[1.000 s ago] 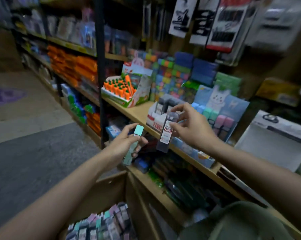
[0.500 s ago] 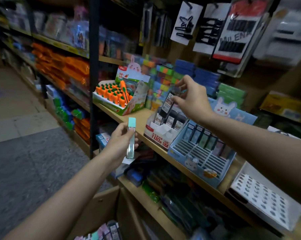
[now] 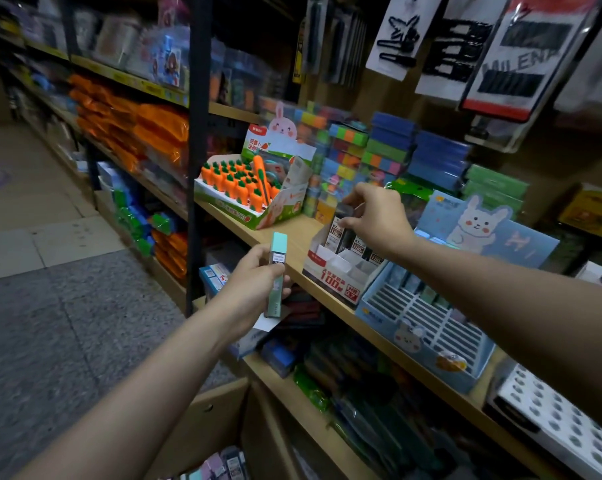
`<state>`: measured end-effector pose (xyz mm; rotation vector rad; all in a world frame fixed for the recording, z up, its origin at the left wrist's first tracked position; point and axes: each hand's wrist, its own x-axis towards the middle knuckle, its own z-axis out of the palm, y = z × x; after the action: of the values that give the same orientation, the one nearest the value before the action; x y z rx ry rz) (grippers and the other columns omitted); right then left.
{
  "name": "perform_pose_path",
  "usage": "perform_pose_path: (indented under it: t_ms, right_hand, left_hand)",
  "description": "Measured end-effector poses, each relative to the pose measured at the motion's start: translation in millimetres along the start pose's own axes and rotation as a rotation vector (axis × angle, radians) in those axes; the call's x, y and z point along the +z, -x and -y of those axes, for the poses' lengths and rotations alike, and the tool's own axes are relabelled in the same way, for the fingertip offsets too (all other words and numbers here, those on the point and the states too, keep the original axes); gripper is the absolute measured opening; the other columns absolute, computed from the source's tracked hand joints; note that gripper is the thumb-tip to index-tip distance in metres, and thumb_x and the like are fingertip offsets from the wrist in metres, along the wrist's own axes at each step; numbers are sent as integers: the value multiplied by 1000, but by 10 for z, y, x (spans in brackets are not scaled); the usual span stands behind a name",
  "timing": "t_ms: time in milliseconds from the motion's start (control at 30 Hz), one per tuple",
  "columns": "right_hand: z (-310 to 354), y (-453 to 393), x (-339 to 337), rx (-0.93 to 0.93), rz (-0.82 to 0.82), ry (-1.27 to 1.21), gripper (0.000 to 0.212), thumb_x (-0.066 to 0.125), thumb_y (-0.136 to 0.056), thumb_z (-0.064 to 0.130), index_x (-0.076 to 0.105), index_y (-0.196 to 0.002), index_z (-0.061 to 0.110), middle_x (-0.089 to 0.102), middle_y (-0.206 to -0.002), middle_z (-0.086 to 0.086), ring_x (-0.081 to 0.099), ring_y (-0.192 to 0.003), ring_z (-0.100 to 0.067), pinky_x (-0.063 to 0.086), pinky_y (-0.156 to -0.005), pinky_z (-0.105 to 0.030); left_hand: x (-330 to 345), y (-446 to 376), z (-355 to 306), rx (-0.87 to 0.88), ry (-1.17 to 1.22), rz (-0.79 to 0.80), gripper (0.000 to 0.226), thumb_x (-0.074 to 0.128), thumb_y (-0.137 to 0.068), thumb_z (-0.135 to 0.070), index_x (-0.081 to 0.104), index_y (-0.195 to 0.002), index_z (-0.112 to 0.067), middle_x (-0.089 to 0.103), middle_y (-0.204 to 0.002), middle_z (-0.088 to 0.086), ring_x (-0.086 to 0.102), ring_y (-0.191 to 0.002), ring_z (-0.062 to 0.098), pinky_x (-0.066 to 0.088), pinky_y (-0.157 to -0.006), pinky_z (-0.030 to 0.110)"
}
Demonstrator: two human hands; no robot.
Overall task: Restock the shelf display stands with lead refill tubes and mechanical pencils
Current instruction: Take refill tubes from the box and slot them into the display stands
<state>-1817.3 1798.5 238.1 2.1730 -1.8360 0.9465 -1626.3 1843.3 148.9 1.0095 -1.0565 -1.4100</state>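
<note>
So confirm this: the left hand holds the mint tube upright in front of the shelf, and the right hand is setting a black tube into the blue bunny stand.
Not quite. The head view shows the right hand setting the black tube into the white and red stand, not the blue bunny stand beside it. The left hand does hold the mint tube upright in front of the shelf.
</note>
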Motion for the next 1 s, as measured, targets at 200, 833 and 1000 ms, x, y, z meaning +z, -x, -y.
perform_pose_path:
  t_ms: [200, 833, 1000]
  right_hand:
    - [-31, 11, 49, -8, 4, 58, 20, 82, -75, 22, 72, -91, 17, 63, -101, -5, 60, -94, -22, 51, -79, -38]
    - [209, 1082, -368, 230, 178, -576, 31, 77, -81, 12, 66, -110, 15, 69, -90, -4, 73, -71, -18, 62, -71, -37]
    - [135, 1214, -503, 242, 134, -497, 28, 82, -75, 12, 65, -97, 16, 73, -89, -6, 73, -72, -12, 61, -71, -30]
  left_hand:
    - [49, 31, 27, -32, -16, 24, 25, 47, -98, -4, 59, -106, -25, 57, -104, 5, 59, -87, 14, 58, -67, 25]
    - [413, 374, 133, 134, -236, 219, 31, 66, -90, -16, 64, -121, -18, 69, -113, 6, 62, -111, 23, 48, -100, 45]
    - [550, 450, 198, 231, -228, 283, 20, 67, -89, -14, 67, -105, -28, 71, -105, 7, 64, -105, 26, 51, -94, 36]
